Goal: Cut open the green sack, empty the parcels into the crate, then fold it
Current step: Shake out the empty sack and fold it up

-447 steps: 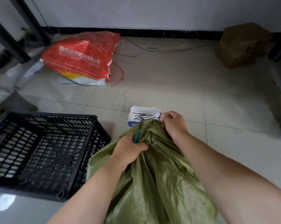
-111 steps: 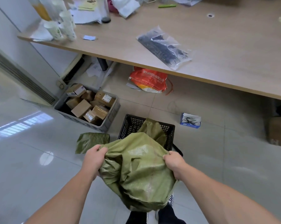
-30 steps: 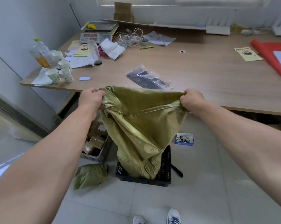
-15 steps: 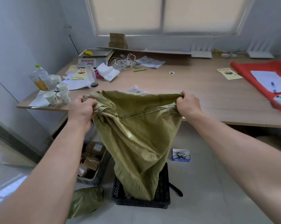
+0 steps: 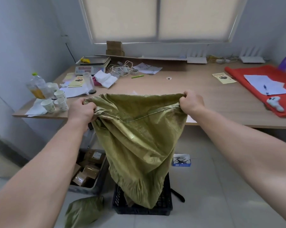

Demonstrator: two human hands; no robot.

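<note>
The green woven sack (image 5: 139, 142) hangs upside down, its stitched bottom seam uppermost. My left hand (image 5: 81, 111) grips the seam's left corner and my right hand (image 5: 190, 102) grips the right corner, both held in front of the desk edge. The sack's lower end droops into the black slotted crate (image 5: 167, 206) on the floor below. Whatever lies inside the crate is hidden by the sack.
A grey bin of brown cardboard parcels (image 5: 88, 173) stands left of the crate, a folded green sack (image 5: 84, 211) in front of it. A small blue-and-white box (image 5: 181, 160) lies on the floor at right. The wooden desk (image 5: 180, 89) carries cups, papers, a scale and a red cloth.
Both hands have raised the sack a little higher and spread its seam wider. My view has tilted up, so more of the window and desk shows.
</note>
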